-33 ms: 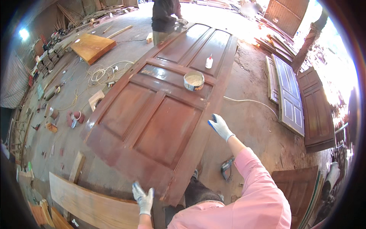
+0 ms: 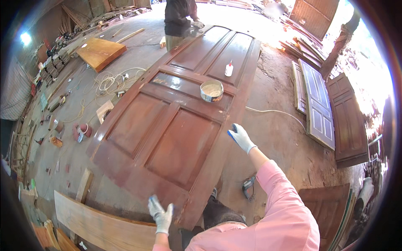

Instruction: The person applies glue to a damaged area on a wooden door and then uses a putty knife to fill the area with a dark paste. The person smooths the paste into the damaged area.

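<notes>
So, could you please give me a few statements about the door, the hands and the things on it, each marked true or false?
1. A round tin stands on the brown panelled door. True.
2. The right hand grips a paintbrush. False: it is gloved and holds nothing, hovering at the door's right edge.
3. The left hand is at the door's near end. True.
4. The small white bottle lies on the floor. False: it stands upright on the door, beyond the tin.
5. Another person stands at the door's far end. True.
</notes>
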Action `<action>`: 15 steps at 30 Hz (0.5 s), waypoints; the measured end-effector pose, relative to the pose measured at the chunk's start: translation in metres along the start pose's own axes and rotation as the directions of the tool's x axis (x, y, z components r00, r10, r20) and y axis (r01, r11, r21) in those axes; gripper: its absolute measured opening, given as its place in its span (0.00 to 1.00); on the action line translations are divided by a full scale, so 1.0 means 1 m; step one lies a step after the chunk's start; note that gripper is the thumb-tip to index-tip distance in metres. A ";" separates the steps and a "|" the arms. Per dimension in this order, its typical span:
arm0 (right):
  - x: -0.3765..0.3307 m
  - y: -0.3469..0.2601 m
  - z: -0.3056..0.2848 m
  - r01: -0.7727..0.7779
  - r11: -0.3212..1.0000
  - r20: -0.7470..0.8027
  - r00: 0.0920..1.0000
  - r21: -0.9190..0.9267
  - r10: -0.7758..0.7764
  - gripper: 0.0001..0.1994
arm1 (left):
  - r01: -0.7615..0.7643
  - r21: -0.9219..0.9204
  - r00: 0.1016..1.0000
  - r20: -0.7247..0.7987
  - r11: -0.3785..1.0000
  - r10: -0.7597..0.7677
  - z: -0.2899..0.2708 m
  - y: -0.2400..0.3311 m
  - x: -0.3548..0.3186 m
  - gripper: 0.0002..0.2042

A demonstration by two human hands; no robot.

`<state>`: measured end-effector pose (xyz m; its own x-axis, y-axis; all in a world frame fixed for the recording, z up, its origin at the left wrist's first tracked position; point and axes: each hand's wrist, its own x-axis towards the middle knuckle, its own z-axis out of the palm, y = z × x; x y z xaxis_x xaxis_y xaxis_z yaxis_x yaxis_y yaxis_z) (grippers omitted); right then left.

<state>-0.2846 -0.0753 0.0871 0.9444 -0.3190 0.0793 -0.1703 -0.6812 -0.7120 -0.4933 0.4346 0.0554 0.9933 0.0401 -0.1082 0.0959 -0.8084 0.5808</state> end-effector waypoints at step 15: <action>0.381 0.113 -0.041 -0.154 0.986 -0.230 0.959 0.061 0.164 0.39 | -0.181 0.434 0.964 -0.100 0.882 0.247 0.160 0.204 0.290 0.36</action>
<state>0.0447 -0.3013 0.0653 0.8133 -0.5694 0.1199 -0.2962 -0.5826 -0.7569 -0.1964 0.1878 0.0136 0.9876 -0.1021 0.1195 -0.1228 -0.9757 0.1816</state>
